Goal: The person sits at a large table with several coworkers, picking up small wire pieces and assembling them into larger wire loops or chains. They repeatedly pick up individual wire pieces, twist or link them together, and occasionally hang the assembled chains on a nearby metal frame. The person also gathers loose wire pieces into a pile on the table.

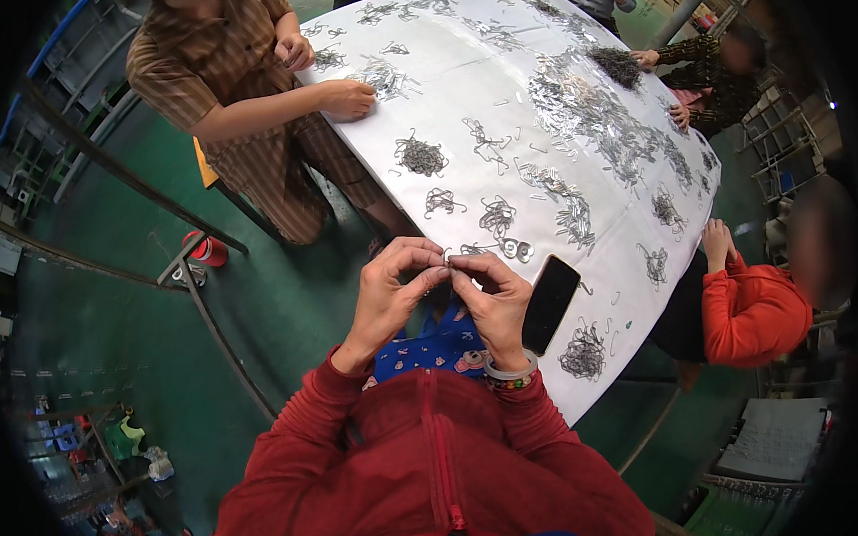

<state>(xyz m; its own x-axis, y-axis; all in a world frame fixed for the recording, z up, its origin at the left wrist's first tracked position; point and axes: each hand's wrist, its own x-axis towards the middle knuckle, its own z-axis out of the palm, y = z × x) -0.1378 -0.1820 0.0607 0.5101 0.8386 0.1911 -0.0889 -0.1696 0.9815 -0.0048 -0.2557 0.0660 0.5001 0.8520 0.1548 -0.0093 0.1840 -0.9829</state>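
Just off the near edge of the white table [465, 205], my left hand [397, 286] and my right hand [493, 302] meet, thumbs and forefingers pinched. Between the fingertips is a small metal wire hook [446, 255], held by both hands and mostly covered by them. Right beyond my fingers lie two shiny round metal pieces [516, 250] and a small heap of wire hooks [497, 215]. A black phone [551, 304] rests on the table close to my right hand. On my right wrist are a pale bangle and a beaded bracelet.
Flat silvery metal strips [589, 111] spread over the table's middle, with heaps of hooks [419, 157] around them. A person in striped brown [230, 114] works at the left edge; one in an orange-red top [756, 308] sits at the right. Metal rails [219, 337] stand left of me.
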